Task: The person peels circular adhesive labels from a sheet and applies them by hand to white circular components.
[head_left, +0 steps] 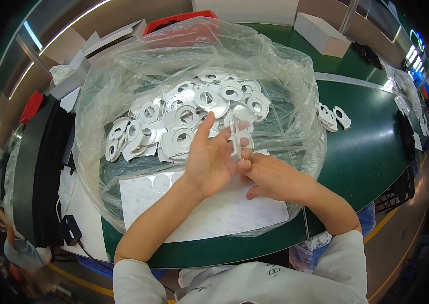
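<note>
Since both hands are bunched up in the middle, the thing to look at is the thin white plastic piece [235, 143] between them, seen almost edge-on. My guess is it's tipped up like that so both faces can be reached. It lies across the fingers of the left hand [209, 164], which is half cupped around it, palm up, thumb sticking out free to the side. The right hand [279, 178] is curled in right by the piece's lower end, touching the left fingertips; can't tell if it's actually pinching the piece.

Just beneath is a white sheet with faint round outlines [214, 218], lying over the near part of a big clear plastic bag [289, 68]. Beyond the hands, a heap of flat white plastic pieces with round holes [186, 115] sits on the spread-out bag, probably to keep them together and easy to grab. A few similar white pieces [342, 117] lie off to the right on the green desk [366, 157]. There's a white box [321, 35] and a red bin [181, 20] at the back.
</note>
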The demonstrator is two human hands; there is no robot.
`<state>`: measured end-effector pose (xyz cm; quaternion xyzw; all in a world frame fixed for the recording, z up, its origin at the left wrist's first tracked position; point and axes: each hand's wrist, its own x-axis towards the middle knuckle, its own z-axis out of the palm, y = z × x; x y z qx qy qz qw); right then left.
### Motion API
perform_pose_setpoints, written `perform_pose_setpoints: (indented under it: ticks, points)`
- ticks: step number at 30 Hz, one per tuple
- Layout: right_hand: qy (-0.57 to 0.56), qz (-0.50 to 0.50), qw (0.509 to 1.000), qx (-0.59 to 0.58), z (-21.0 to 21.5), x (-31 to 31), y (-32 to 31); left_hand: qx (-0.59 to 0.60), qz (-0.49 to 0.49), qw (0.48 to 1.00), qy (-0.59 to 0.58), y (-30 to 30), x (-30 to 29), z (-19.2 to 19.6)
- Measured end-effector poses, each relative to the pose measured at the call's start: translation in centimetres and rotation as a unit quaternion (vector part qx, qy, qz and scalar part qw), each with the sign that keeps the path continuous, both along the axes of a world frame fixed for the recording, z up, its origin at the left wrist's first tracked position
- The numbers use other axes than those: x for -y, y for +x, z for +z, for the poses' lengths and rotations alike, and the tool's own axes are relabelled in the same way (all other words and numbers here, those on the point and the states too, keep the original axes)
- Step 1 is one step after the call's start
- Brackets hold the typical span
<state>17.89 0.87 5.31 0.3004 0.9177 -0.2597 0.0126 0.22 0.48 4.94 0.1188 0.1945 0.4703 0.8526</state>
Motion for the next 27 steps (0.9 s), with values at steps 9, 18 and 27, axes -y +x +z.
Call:
perform_pose_setpoints:
  ticks: [9, 18, 27]
  points:
    - [0.025, -0.019, 0.999, 0.023, -0.2, 0.4, -0.2, 0.101, 0.044, 0.993, 0.036, 0.5, -0.1, -3.5]
    - [-0.041, 0.004, 0.998, 0.049, 0.4, 0.0, -0.4, 0.106, 0.051, 0.992, 0.048, -0.2, -0.7, -5.7]
    - [0.068, -0.022, 0.997, -0.009, 0.0, 1.1, -0.1, 0.047, 0.054, 0.995, 0.071, 0.5, -0.9, -5.6]
